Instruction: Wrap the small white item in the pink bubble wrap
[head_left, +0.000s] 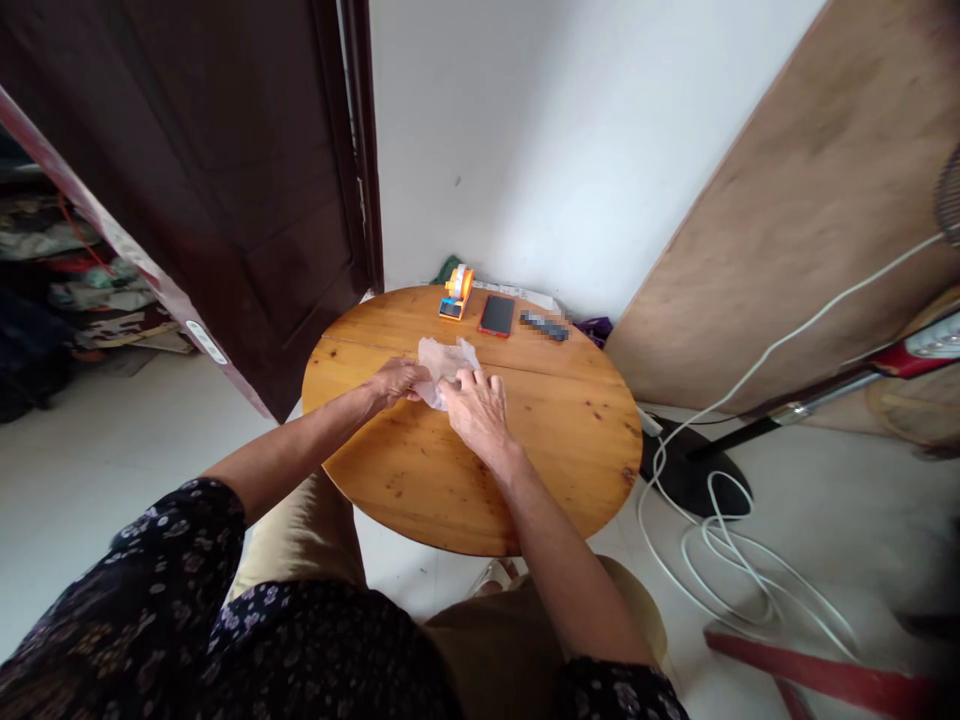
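A thin, crumpled whitish sheet (442, 358) is between my hands above the round wooden table (555, 450); whether it is plastic or paper I cannot tell. My left hand (401, 381) pinches its left edge, with the thumb and fingers closed. On the other side my right hand (478, 410) has its fingers bent and closed on the sheet's right part. The fingertips of that hand are partly hidden by the sheet and knuckles.
At the table's far side are an orange tape dispenser (457, 290), a red-edged phone (496, 316) and a blurred dark object (545, 325). A dark door (247, 150) stands left. A black fan base (697, 470), coiled white cable (739, 575) and red bar (817, 675) are right.
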